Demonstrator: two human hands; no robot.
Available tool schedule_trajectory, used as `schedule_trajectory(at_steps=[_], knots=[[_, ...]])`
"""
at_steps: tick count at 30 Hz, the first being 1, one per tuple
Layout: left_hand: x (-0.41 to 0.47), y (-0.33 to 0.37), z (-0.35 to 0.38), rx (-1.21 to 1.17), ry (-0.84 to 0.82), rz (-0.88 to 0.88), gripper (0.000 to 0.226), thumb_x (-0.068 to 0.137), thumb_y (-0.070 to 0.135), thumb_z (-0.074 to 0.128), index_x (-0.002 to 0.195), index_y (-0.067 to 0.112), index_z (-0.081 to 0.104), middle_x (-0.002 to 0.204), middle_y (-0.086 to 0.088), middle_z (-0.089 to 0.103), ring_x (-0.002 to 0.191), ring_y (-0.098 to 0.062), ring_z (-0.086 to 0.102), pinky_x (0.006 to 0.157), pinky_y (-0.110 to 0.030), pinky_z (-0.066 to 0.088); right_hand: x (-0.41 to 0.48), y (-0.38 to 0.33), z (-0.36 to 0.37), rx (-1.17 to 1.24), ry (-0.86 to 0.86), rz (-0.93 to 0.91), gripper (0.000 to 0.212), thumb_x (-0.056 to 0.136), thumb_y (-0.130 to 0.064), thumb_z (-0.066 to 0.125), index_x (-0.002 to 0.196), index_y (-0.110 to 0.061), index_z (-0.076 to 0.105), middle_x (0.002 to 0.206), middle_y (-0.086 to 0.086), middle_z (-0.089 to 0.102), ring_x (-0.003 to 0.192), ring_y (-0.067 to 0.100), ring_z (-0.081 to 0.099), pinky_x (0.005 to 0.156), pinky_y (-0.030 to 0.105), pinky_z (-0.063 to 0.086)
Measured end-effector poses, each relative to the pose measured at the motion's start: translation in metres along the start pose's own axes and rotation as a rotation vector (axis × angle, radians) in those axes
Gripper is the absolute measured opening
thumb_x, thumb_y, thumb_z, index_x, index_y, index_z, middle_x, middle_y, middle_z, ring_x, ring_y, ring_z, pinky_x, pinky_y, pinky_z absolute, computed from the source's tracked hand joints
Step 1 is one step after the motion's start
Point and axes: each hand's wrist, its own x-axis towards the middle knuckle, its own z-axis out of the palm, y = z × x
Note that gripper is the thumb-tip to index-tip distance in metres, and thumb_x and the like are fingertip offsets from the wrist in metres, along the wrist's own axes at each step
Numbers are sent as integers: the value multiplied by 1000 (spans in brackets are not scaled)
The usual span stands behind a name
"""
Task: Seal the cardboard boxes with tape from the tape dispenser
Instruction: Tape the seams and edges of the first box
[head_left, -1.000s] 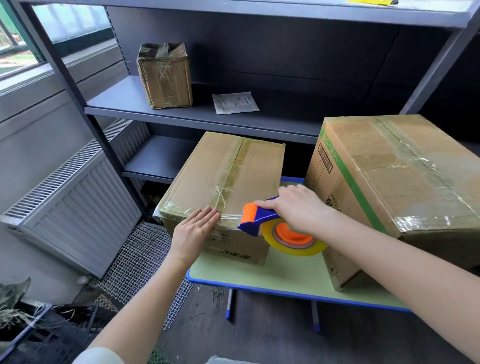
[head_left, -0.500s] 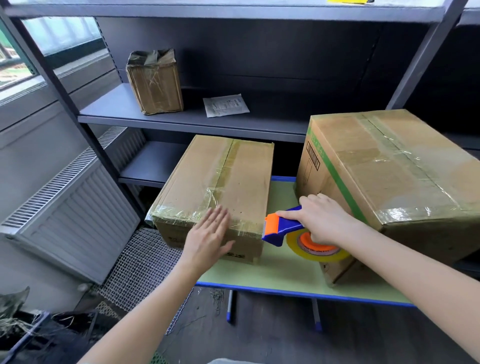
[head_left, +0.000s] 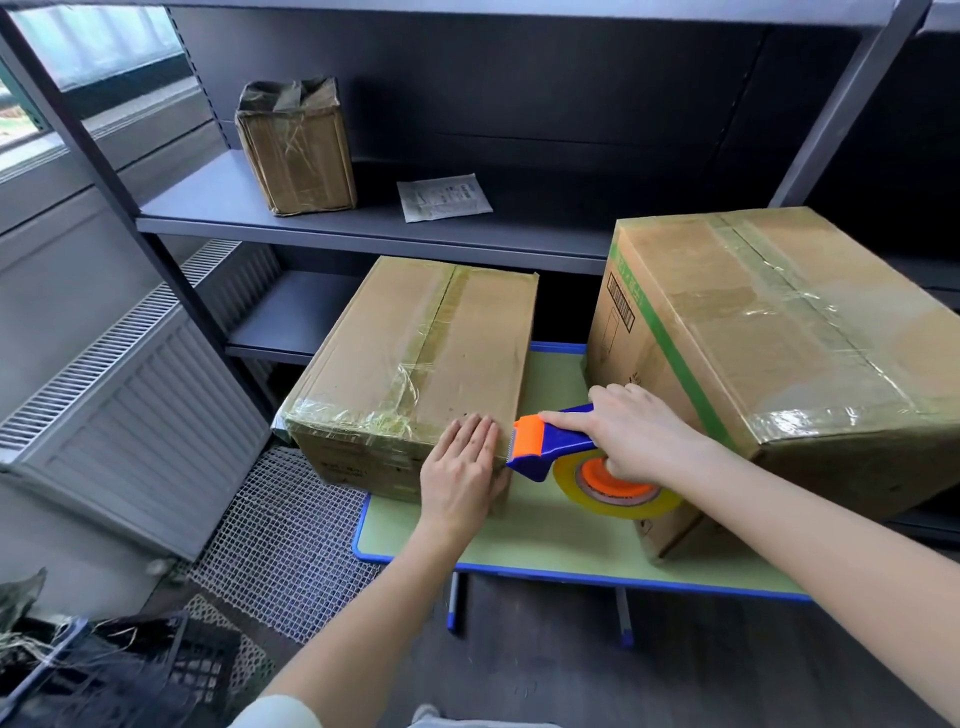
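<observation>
A smaller cardboard box (head_left: 415, 358) lies on the low green table (head_left: 550, 540), with clear tape along its top seam and across its near edge. My left hand (head_left: 465, 473) presses flat, fingers together, on the box's near right corner. My right hand (head_left: 631, 441) grips the blue and orange tape dispenser (head_left: 550, 447), whose orange blade end touches that same corner; its yellowish tape roll (head_left: 615, 486) hangs below my hand. A larger taped cardboard box (head_left: 779, 353) with a green stripe stands to the right on the table.
A dark metal shelf (head_left: 363, 228) behind the table holds a small wrapped box (head_left: 298, 148) and a white packet (head_left: 444, 197). A radiator (head_left: 130, 410) leans at left, wire mesh (head_left: 291, 556) lies on the floor, and a black crate (head_left: 104, 675) sits at bottom left.
My right hand carried the dispenser right along the box's near edge, and it now sits at the right corner. My left hand slid right along that edge to the same corner.
</observation>
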Motion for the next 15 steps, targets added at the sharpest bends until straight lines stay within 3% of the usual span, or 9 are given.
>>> schedule_trajectory(at_steps=[6,15], knots=[[-16,-56,-12,1,40,79,47,83,31,48,112,0,67,118,-10,66,112,-25,61,99,-38,38,22,-38,-6,47,52,-68,69,96,-16,42,148,-42,6,111,10,45,106,29,45,93,35,35],[-15,-53,-13,1,-43,-6,46,85,38,53,111,4,68,117,-8,67,113,-22,61,101,-37,38,-1,-29,-2,106,-2,-37,71,93,-22,45,149,-42,5,103,6,43,104,26,46,83,31,34]])
